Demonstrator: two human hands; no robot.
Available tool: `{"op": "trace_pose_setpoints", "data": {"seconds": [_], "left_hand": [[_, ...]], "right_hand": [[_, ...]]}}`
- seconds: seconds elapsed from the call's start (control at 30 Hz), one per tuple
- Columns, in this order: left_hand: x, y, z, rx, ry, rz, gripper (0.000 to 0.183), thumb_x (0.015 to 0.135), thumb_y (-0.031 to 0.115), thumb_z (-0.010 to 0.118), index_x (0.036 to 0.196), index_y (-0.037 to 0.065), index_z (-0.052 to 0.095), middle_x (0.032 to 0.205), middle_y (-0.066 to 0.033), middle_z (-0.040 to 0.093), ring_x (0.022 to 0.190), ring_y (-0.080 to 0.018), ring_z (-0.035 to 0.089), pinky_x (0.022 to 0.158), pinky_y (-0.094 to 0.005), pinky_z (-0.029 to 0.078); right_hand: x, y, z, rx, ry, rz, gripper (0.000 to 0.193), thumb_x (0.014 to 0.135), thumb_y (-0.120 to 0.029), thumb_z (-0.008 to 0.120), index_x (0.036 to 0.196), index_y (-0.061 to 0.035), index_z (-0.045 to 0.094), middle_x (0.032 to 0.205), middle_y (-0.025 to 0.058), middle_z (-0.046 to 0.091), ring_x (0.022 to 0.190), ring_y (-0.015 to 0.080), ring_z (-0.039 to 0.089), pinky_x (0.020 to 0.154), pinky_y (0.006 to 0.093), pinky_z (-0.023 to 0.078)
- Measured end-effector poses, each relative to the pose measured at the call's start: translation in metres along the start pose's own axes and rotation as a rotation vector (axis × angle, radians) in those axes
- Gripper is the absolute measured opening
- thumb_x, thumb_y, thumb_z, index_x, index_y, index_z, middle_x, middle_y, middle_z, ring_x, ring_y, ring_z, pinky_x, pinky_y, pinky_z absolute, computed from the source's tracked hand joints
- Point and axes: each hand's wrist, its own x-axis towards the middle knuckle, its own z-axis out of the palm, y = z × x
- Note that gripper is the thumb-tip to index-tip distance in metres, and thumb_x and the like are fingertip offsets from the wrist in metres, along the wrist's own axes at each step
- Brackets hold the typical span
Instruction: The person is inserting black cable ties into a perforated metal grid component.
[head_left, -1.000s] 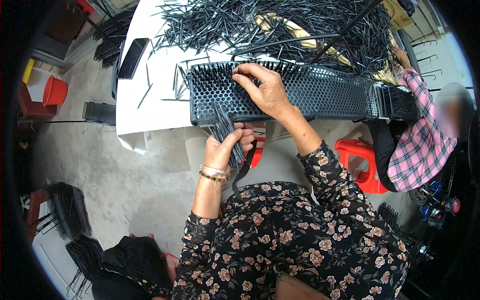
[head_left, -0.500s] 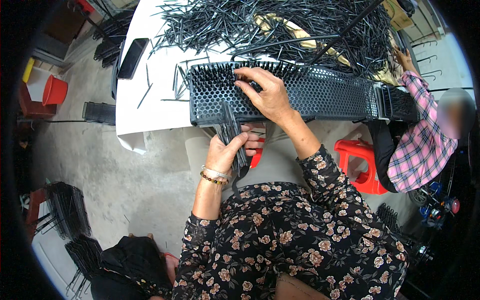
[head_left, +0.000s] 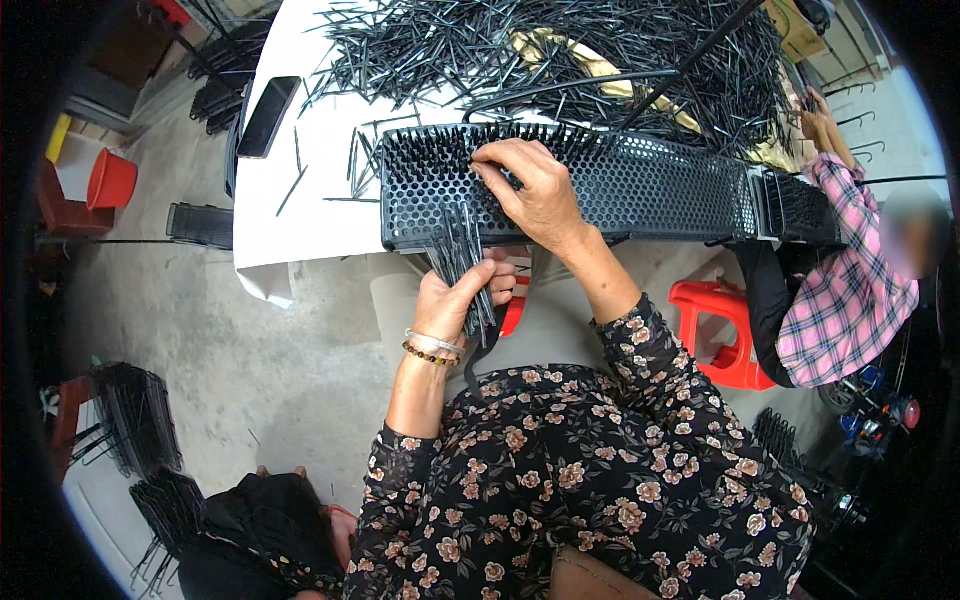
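Note:
A long black perforated rack [head_left: 660, 190] lies along the table's near edge, its holes in rows. Thin black sticks [head_left: 425, 150] stand upright in the far rows, mostly toward the left and middle. My left hand [head_left: 455, 290] is closed round a bundle of similar black sticks [head_left: 462, 245], their tips fanned out just in front of the rack. Over the standing sticks, my right hand [head_left: 535, 190] is bent in a pinch at the rack's holes. Whatever lies between its fingertips is too small and hidden to make out.
A large heap of loose black sticks [head_left: 420, 50] covers the back of the white-covered table [head_left: 262, 225]. A phone [head_left: 268, 117] lies at left. On the right, a person in a plaid shirt [head_left: 840, 300] works at another rack, beside a red stool [head_left: 715, 320].
The sticks in my left hand have spread apart at their tips. My right hand has barely shifted over the rack. The person at right has brought both hands together by the heap.

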Motion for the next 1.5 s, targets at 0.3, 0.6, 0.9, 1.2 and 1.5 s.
{"op": "trace_pose_setpoints", "data": {"seconds": [0.3, 0.6, 0.9, 1.2, 1.5], "left_hand": [[0.002, -0.004, 0.002, -0.023, 0.015, 0.011, 0.024, 0.087, 0.009, 0.059, 0.106, -0.004, 0.055, 0.093, -0.0178, 0.066, 0.076, -0.0186, 0.067, 0.065, -0.0276, 0.057], [-0.003, 0.003, 0.012, 0.042, -0.102, 0.060, 0.027, 0.088, 0.011, 0.058, 0.109, -0.004, 0.055, 0.092, -0.0154, 0.066, 0.075, -0.0167, 0.065, 0.067, -0.0281, 0.057], [0.005, -0.005, 0.016, 0.084, -0.126, 0.008, 0.027, 0.089, 0.014, 0.059, 0.108, -0.004, 0.056, 0.094, -0.0138, 0.066, 0.075, -0.0153, 0.065, 0.062, -0.0257, 0.056], [0.009, -0.008, 0.016, 0.092, -0.099, -0.010, 0.029, 0.090, 0.018, 0.059, 0.108, -0.004, 0.056, 0.091, -0.0143, 0.066, 0.070, -0.0145, 0.064, 0.057, -0.0247, 0.054], [0.004, -0.006, 0.023, 0.042, -0.152, -0.058, 0.028, 0.088, 0.012, 0.059, 0.111, -0.005, 0.054, 0.096, -0.0170, 0.065, 0.078, -0.0174, 0.065, 0.066, -0.0278, 0.056]], "right_hand": [[0.005, 0.000, -0.002, -0.115, -0.144, 0.007, 0.010, 0.077, -0.007, 0.067, 0.086, -0.0035, 0.065, 0.085, 0.0076, 0.066, 0.076, 0.0224, 0.064, 0.068, 0.0318, 0.048], [-0.009, -0.012, -0.028, 0.402, -0.287, 0.744, 0.024, 0.085, -0.017, 0.066, 0.096, 0.0034, 0.067, 0.080, 0.0043, 0.067, 0.073, 0.0064, 0.058, 0.064, 0.0223, 0.047], [-0.023, 0.000, -0.046, 0.660, -0.254, 0.956, 0.023, 0.083, -0.020, 0.067, 0.092, 0.0014, 0.068, 0.076, 0.0036, 0.065, 0.062, 0.0068, 0.055, 0.056, 0.0217, 0.046], [0.003, 0.013, -0.041, 0.643, 0.172, 0.550, 0.014, 0.088, -0.010, 0.060, 0.094, 0.0027, 0.064, 0.082, 0.0059, 0.067, 0.070, 0.0084, 0.060, 0.065, 0.0213, 0.049], [0.014, 0.032, -0.022, 0.403, -0.011, 0.328, 0.013, 0.086, -0.010, 0.062, 0.095, -0.0010, 0.065, 0.088, 0.0065, 0.068, 0.082, 0.0118, 0.064, 0.071, 0.0240, 0.050]]}}
